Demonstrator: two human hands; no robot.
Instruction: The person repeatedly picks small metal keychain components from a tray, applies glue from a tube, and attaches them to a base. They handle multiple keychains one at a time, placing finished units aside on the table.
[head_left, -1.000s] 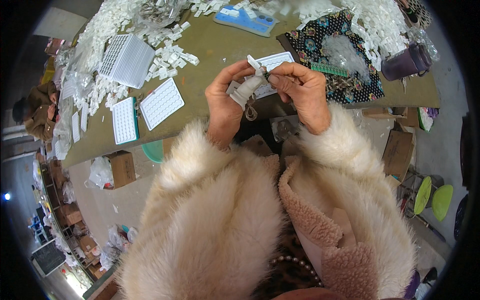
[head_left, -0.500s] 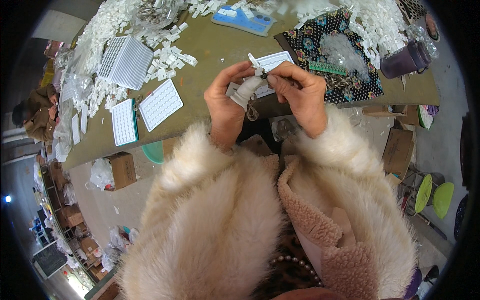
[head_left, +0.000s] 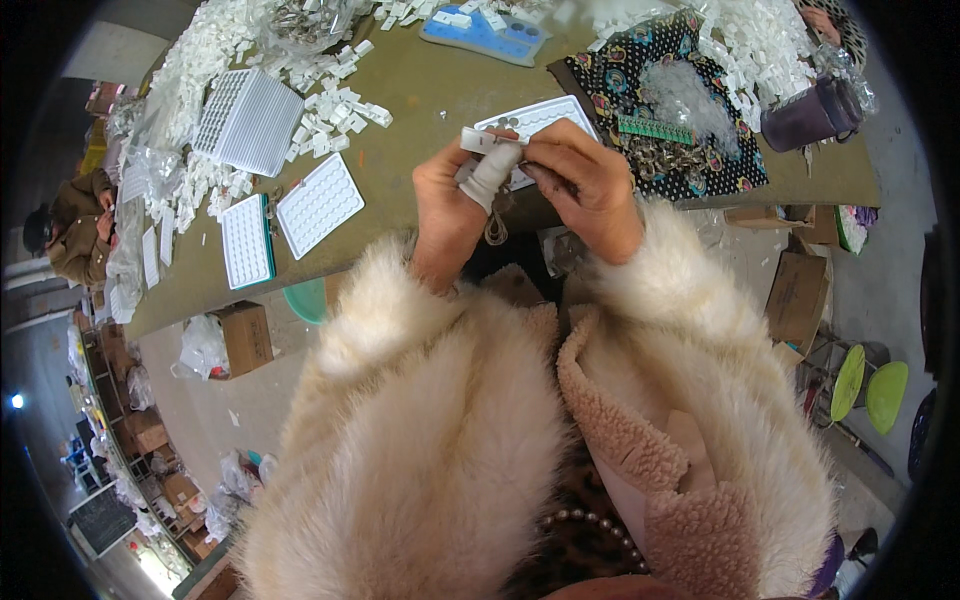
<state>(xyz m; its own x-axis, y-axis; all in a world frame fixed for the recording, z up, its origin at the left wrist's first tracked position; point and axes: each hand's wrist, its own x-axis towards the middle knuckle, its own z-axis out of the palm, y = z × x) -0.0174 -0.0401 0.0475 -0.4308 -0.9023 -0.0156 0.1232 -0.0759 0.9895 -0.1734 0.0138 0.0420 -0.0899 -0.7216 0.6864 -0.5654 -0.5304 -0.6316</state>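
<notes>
Over the near table edge, my left hand is closed on a small white plastic piece between thumb and fingers. A white covering wraps one finger of that hand. My right hand is closed in a pinch beside the piece; whatever its fingertips grip is hidden. A beige loop, perhaps cord, dangles below the left hand. Just beyond my hands lies a white tray with round hollows and a few small silvery discs.
Two white trays and a tray stack lie left, near heaped white pieces. A patterned cloth holds metal parts and a green strip. A purple cup stands right. Another person sits far left.
The white piece has tipped from upright to lying sideways at my left fingertips. My right hand has shifted slightly, its fingers drawn closer together. A person's hand at the far right has moved.
</notes>
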